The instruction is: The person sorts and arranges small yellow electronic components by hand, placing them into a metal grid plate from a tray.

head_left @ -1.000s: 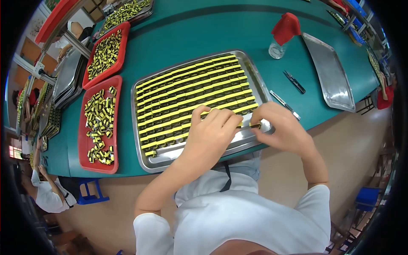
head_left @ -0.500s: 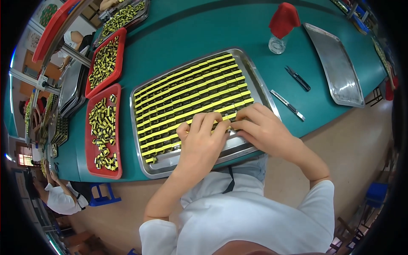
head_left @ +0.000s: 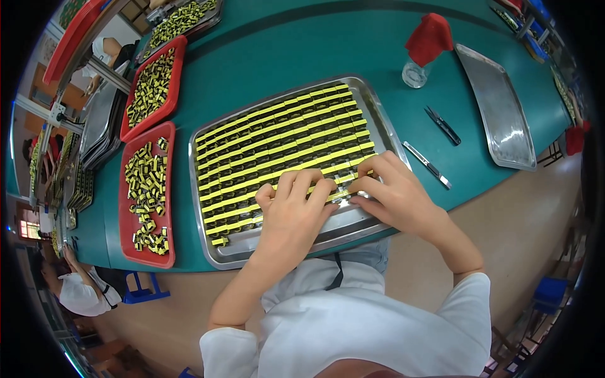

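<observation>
Straight rows of small yellow-and-black block-shaped components (head_left: pixel 277 142) fill most of a metal tray (head_left: pixel 209 257). At the tray's near side, my left hand (head_left: pixel 293 205) has its fingers bent down over the lowest rows, thumb and forefinger pressing on components. Just to its right, my right hand (head_left: pixel 394 192) reaches in with curled fingers, its thumb and forefinger closed at the right end of the same rows. A small gap separates the two hands, with a few components showing between the fingertips. My fingers hide part of the near rows.
Left of the tray, a red bin (head_left: pixel 169 255) and a second red bin (head_left: pixel 179 53) hold loose components. To the right lie a utility knife (head_left: pixel 427 165), thread snips (head_left: pixel 443 126), a glass (head_left: pixel 414 75) under a red cloth (head_left: pixel 430 39), and another metal tray (head_left: pixel 501 104).
My fingertips have drawn slightly apart, showing more of the components between them. Both hands stay at the tray's near rows. The whole view has shifted a little.
</observation>
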